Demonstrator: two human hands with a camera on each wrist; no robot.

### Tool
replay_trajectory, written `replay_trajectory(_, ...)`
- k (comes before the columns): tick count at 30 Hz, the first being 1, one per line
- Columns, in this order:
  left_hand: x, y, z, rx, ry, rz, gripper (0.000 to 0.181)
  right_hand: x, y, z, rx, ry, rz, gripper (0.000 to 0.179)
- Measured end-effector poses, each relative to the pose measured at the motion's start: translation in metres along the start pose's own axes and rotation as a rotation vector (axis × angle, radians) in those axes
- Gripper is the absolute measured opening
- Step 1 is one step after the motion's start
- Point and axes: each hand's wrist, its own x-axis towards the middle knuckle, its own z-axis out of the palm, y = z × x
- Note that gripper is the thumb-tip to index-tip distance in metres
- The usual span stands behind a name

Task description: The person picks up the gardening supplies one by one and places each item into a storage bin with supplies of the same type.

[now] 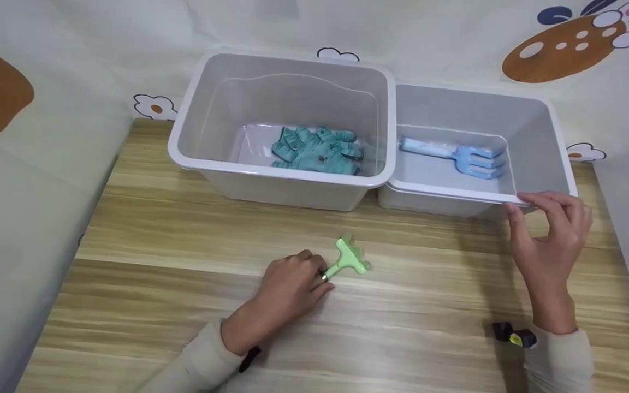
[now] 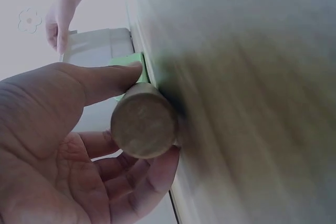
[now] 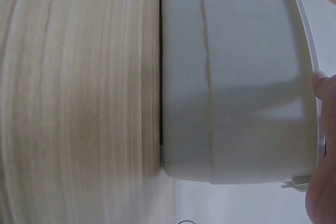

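Observation:
My left hand holds a small green hand rake by its handle, low over the wooden table. In the left wrist view the round butt of the handle sits between thumb and fingers. The palm hides most of the handle from the head camera. My right hand pinches the front rim of the right-hand grey bin near its right corner, thumb outside. Inside that bin lies a light blue hand fork, tines to the right.
A taller grey bin stands against the left side of the other, with teal gloves on its floor. Behind both bins rises a pale patterned cloth. The wooden table extends in front of them.

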Motion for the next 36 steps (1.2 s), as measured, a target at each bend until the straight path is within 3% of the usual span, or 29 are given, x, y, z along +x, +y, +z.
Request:
replay_trajectory(14, 0.002, -0.004, 0.002, 0.104, 0.101, 0.093, 0.009, -0.002, 0.001, -0.002, -0.021, -0.010, 0.016, 0.022)
replay_trajectory(24, 0.001, -0.003, -0.005, 0.032, 0.115, 0.055, 0.013, -0.003, 0.010, -0.001, -0.031, -0.015, 0.008, 0.022)
replay_trajectory(36, 0.008, 0.013, -0.021, 0.081, 0.063, 0.115, 0.013, -0.005, 0.021, 0.000, -0.058, -0.020, 0.024, 0.023)
